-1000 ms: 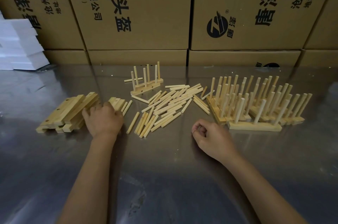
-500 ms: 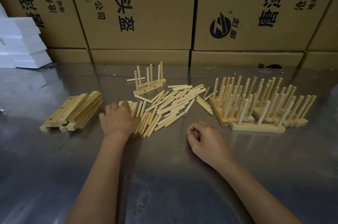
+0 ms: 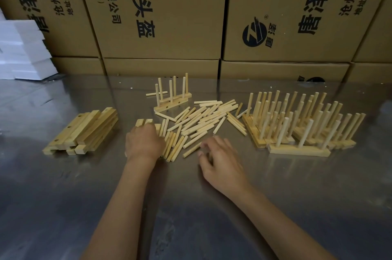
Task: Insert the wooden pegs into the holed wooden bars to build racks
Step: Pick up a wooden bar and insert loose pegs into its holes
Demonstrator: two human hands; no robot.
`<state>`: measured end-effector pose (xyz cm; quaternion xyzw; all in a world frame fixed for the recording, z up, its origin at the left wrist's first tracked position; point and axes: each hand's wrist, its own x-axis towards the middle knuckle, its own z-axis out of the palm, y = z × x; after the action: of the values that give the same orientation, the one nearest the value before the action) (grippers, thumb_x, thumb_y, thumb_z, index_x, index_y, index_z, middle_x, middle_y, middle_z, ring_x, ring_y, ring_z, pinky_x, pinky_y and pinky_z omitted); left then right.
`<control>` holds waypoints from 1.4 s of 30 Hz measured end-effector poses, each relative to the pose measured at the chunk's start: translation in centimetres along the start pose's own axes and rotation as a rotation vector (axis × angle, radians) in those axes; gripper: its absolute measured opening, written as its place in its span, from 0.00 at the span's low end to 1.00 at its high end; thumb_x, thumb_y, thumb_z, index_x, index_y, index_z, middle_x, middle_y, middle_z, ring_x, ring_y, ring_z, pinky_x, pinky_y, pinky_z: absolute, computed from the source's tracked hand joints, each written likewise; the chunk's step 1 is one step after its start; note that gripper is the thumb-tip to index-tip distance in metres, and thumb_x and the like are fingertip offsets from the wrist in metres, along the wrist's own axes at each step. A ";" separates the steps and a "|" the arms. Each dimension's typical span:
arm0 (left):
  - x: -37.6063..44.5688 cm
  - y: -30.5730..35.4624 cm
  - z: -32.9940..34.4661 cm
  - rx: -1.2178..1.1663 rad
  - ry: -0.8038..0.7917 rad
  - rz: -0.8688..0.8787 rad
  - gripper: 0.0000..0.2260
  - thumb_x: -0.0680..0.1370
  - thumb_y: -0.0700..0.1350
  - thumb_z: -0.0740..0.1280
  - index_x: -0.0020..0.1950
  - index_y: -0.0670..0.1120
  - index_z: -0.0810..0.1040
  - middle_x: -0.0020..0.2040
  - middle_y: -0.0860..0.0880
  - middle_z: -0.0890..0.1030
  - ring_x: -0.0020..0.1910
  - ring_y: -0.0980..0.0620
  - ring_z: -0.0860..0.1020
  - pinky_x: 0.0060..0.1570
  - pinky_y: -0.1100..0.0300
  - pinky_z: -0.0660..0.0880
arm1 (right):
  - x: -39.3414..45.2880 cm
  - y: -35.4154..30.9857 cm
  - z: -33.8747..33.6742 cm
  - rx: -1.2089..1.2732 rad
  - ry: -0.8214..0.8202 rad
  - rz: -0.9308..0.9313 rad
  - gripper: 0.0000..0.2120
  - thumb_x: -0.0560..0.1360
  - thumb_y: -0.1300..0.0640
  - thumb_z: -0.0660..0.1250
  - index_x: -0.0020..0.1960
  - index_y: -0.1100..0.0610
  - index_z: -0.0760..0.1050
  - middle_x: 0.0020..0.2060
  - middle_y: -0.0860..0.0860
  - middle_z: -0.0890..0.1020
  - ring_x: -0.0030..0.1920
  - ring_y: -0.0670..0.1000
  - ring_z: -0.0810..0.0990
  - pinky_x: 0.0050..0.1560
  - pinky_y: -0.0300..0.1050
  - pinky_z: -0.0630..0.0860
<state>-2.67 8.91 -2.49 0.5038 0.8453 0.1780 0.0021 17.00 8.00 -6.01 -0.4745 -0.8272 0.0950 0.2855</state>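
Note:
A pile of loose wooden pegs (image 3: 203, 119) lies in the middle of the metal table (image 3: 63, 206). My left hand (image 3: 144, 143) lies palm down over two holed wooden bars (image 3: 146, 122) at the pile's left edge, fingers curled round them; most of the bars is hidden under the hand. My right hand (image 3: 220, 160) is blurred, its fingers stretched towards the nearest pegs at the pile's front, holding nothing. A stack of holed bars (image 3: 84, 130) sits to the left. A small rack with several upright pegs (image 3: 171, 102) stands behind the pile.
Several finished racks (image 3: 301, 128) with upright pegs crowd the right side of the table. Printed cardboard boxes (image 3: 161, 15) form a wall along the table's far edge. White foam blocks (image 3: 23, 49) are stacked at the far left.
My left hand has slid right from the bar stack, bringing two bars up against the pegs. My right hand has uncurled from a loose fist and reached forward towards the pegs.

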 end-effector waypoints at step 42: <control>-4.8 6.6 -0.8 -1.404 -0.796 0.081 0.12 0.82 0.43 0.61 0.63 0.46 0.78 0.33 0.47 0.78 0.25 0.51 0.76 0.19 0.63 0.71 | -0.2 1.7 -6.2 0.802 0.352 0.060 0.08 0.72 0.67 0.72 0.45 0.55 0.80 0.42 0.45 0.83 0.48 0.47 0.82 0.49 0.39 0.79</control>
<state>5.14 7.44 -0.54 0.4406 0.4534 0.4745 0.6125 21.81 8.08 -1.76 -0.3589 -0.6496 0.3345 0.5808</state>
